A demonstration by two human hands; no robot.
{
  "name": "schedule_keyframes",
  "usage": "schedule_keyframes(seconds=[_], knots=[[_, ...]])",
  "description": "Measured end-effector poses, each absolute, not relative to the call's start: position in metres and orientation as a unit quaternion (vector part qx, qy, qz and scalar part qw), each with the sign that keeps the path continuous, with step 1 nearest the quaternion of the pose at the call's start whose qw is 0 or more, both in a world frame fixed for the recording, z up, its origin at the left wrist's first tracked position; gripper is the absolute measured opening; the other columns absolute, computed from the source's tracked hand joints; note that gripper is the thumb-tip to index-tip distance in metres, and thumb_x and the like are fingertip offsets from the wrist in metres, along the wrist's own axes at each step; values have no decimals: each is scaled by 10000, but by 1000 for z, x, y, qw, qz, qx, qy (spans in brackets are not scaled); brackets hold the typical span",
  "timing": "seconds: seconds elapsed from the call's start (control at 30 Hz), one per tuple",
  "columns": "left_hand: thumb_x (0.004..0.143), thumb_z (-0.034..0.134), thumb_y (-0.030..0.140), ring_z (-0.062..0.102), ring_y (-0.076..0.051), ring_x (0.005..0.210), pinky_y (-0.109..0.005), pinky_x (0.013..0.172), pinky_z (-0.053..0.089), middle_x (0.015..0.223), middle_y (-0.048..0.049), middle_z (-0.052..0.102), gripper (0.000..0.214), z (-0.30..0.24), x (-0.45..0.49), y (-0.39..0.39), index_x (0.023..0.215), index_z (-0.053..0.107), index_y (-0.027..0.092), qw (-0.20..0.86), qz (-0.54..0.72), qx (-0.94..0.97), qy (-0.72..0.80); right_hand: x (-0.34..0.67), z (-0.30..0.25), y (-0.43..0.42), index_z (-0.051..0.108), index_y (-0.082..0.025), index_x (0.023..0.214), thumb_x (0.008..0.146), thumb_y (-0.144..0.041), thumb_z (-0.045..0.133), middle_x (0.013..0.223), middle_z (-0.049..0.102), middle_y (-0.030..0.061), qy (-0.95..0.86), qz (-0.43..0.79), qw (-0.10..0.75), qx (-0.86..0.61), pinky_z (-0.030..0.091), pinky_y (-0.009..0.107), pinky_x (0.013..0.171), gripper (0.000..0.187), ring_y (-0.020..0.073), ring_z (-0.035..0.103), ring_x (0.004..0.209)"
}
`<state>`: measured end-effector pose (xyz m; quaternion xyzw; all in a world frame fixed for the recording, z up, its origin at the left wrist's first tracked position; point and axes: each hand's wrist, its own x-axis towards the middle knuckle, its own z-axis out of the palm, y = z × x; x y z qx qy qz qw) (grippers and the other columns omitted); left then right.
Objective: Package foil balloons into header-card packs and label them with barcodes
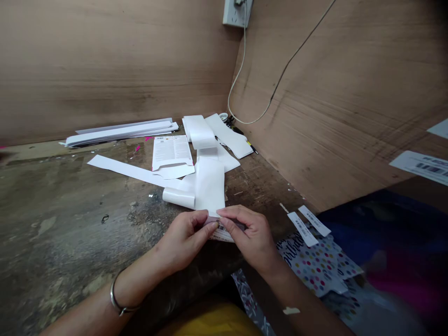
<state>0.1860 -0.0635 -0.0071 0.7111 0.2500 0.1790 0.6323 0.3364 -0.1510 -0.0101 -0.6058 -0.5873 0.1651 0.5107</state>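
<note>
A long white label strip (210,182) runs from the table toward me and ends between my hands, where printed barcodes show. My left hand (187,235) is closed on the strip's near end, thumb and forefinger pinched together. Beside it, my right hand (247,233) pinches the same end from the right, its thumb close to the left thumb. My fingers partly hide the barcode labels (221,233). A curled part of the strip (178,198) lies to the left.
Behind the strip lie a white printed packet (171,151), stacked white paper strips (121,134) and folded label paper (201,132). Two barcode labels (303,228) hang at the right table edge, above polka-dot birthday bags (315,268). A cable (241,70) dangles from the socket (236,13).
</note>
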Motion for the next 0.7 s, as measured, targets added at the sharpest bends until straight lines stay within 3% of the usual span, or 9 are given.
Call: schedule_keyframes(seconds=[0.13,0.27,0.37,0.43,0.5,0.6,0.7], knots=[[865,516,333,540,-148,711,-243,667,436,769,-21,648,238,-8,187,-64,805,631,134,646,176,702,245,327,-18,-148,705,-216,896,862,-199,589,884,705,33,-554,132,538,-621,513,312,788,122,178,643,840],[866,517,339,590,-186,793,-267,729,461,849,-44,687,241,-12,185,-63,869,654,141,657,149,695,251,343,-19,-150,689,-192,856,871,-322,590,779,700,24,-397,130,614,-670,523,291,641,165,175,643,699],[856,537,396,609,-213,826,-280,746,472,873,-51,701,280,-15,184,-61,876,663,147,631,154,704,287,382,-8,-170,680,-178,874,848,-326,624,799,699,33,-333,-33,652,-680,528,316,668,161,179,641,706],[846,551,434,617,-220,851,-284,768,478,909,-46,707,313,-17,184,-59,938,665,157,623,168,701,305,408,1,-194,681,-182,870,809,-254,669,848,694,43,-375,-211,577,-694,514,349,762,95,191,635,786],[837,561,462,624,-227,876,-289,788,485,936,-42,710,352,-17,185,-58,996,661,165,627,171,694,310,426,3,-219,677,-191,857,796,-181,664,874,686,57,-455,-311,434,-713,489,372,819,63,204,613,853],[826,571,487,630,-233,884,-294,794,494,958,-46,711,388,-18,186,-59,1018,663,162,635,156,692,305,433,-14,-244,667,-203,856,839,-139,578,873,679,70,-555,-270,285,-733,488,386,813,111,210,590,870],[824,575,496,632,-232,895,-292,808,493,970,-43,713,400,-20,186,-61,1032,663,166,635,151,693,305,428,-40,-249,668,-209,853,876,-135,505,892,681,72,-579,-216,258,-743,503,403,812,180,216,581,883]])
